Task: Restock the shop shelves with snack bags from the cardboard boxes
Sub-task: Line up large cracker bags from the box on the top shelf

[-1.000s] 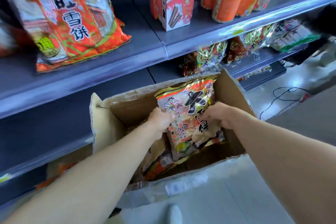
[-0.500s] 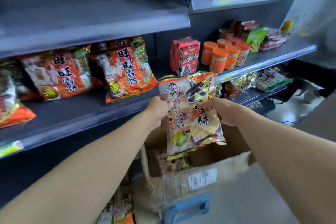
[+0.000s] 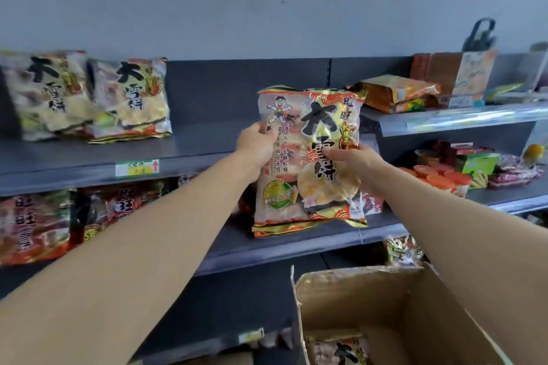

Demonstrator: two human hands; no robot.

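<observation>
- The left grip (image 3: 256, 147) is closed round the left edge of the bag (image 3: 305, 139), a little above its middle.
- The right grip (image 3: 353, 161) is closed on the right side at about the same height. Its fingertips are laid on the printed front, and what it does behind the bag is hidden.
- The bag is held upright in the air, print toward the camera, in front of the shelving. Its top seam is level with the top shelf (image 3: 192, 147) and its bottom seam hangs before the middle shelf (image 3: 296, 243). Whether it touches either cannot be told.
- The bag is judged light and air-puffed, with glossy film that may slip under a loose hold. The large crackers pictured on it are likely brittle, so the belly should not be squeezed. The side edges and flat seams are the safer places to be held.
- At ten o'clock from the bag, two matching bags (image 3: 89, 98) are leaned against the back panel. Bare shelf lies between them and the held bag, which is judged the likely spot.
- At five o'clock the open box (image 3: 370, 299) is seen, with another bag (image 3: 341, 350) lying in it.
</observation>
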